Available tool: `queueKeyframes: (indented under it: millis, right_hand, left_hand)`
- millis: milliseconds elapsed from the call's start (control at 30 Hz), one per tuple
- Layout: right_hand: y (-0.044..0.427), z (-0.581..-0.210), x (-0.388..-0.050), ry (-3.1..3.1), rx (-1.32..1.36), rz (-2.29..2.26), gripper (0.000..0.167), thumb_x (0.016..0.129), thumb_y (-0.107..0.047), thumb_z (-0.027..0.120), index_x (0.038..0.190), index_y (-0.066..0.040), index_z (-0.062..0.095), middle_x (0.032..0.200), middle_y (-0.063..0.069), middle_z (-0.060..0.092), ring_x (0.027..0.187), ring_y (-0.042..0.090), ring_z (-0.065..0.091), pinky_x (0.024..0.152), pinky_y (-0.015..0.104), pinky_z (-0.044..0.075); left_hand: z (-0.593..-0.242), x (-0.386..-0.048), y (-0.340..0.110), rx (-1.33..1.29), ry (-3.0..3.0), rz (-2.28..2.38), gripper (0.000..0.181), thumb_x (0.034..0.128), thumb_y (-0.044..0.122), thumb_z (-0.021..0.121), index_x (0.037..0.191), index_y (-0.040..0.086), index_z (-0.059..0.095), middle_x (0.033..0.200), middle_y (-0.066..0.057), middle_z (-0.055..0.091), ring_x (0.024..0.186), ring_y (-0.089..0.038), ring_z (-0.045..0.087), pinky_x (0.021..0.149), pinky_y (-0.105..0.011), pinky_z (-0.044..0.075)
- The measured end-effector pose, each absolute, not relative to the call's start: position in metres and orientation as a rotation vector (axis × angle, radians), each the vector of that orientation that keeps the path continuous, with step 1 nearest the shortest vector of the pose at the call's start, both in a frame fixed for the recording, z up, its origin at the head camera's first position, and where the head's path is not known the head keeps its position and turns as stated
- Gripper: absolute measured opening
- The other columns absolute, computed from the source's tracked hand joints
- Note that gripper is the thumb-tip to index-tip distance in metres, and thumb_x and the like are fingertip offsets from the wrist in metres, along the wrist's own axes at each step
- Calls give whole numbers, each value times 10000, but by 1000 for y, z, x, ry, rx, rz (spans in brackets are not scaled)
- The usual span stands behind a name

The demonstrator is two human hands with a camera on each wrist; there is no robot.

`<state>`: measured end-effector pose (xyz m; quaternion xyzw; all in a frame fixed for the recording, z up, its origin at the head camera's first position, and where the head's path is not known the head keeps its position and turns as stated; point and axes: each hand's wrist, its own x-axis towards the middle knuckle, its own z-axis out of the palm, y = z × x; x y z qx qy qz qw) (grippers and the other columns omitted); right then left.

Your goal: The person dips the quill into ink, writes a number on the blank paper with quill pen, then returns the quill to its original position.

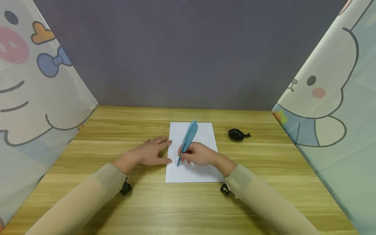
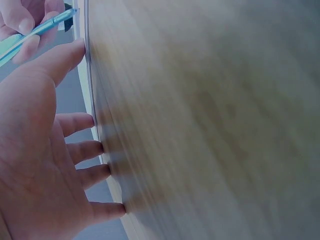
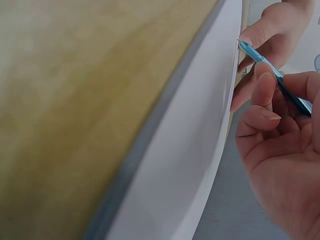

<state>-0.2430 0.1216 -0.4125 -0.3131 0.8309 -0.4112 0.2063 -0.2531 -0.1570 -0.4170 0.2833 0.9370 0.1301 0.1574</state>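
Observation:
In the head view my right hand [image 1: 199,154] pinches a blue feather-shaped pen [image 1: 189,134], its plume end leaning up and away. The pen's tip points down at the left part of a white sheet of paper [image 1: 202,171], beside a faint curved line. From the right wrist view, the slim pen barrel [image 3: 267,65] sits between thumb and fingers, its tip at or very near the paper. My left hand [image 1: 151,151] rests on the table with spread fingers, thumb and fingertips at the sheet's left edge. The left wrist view shows this hand [image 2: 30,145] holding nothing.
A small black rounded thing [image 1: 236,134] with a short tab lies on the wooden table [image 1: 141,120], right of the paper. A grey panel [image 1: 185,55] stands behind the table. Cartoon-printed cloths [image 1: 329,98] hang at both sides.

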Motion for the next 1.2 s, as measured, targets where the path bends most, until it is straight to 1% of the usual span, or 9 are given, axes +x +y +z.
queueKeyframes:
  millis: [267, 500, 800, 1033, 1200]
  right_hand:
    - [127, -409, -236, 2291, -885, -1152, 185, 1101, -107, 594, 1196, -37, 737, 981, 122, 798, 764, 100, 626, 725, 232, 508]
    - [130, -408, -231, 2274, -884, -1162, 175, 1095, -96, 598, 1175, -28, 738, 987, 133, 798, 779, 107, 638, 727, 230, 526]
    - [138, -409, -227, 2251, -886, -1167, 168, 1093, -102, 600, 1154, -24, 735, 962, 115, 790, 735, 112, 618, 673, 224, 476]
    - [146, -409, -224, 2250, -893, -1165, 180, 1093, -110, 596, 1148, -9, 735, 957, 99, 788, 731, 104, 621, 675, 228, 499]
    - [153, -410, -223, 2235, -901, -1181, 174, 1092, -97, 593, 1140, -5, 733, 960, 135, 785, 729, 128, 624, 652, 225, 487]
  left_hand:
    - [-417, -253, -158, 807, 2683, 374, 958, 1022, 696, 644, 1754, 172, 313, 1828, -169, 239, 1686, -476, 214, 1300, -786, 190]
    - [-418, -254, -158, 819, 2684, 375, 958, 1022, 692, 647, 1752, 168, 315, 1827, -170, 241, 1685, -478, 216, 1297, -790, 192]
    - [-418, -253, -158, 815, 2685, 367, 956, 1023, 692, 645, 1753, 170, 314, 1827, -170, 239, 1683, -478, 222, 1297, -788, 198]
    - [-418, -253, -158, 809, 2683, 374, 955, 1027, 683, 646, 1755, 167, 307, 1830, -169, 229, 1686, -481, 210, 1300, -788, 188]
    - [-418, -253, -158, 808, 2681, 370, 953, 1029, 684, 643, 1756, 169, 305, 1832, -168, 224, 1687, -484, 204, 1304, -785, 181]
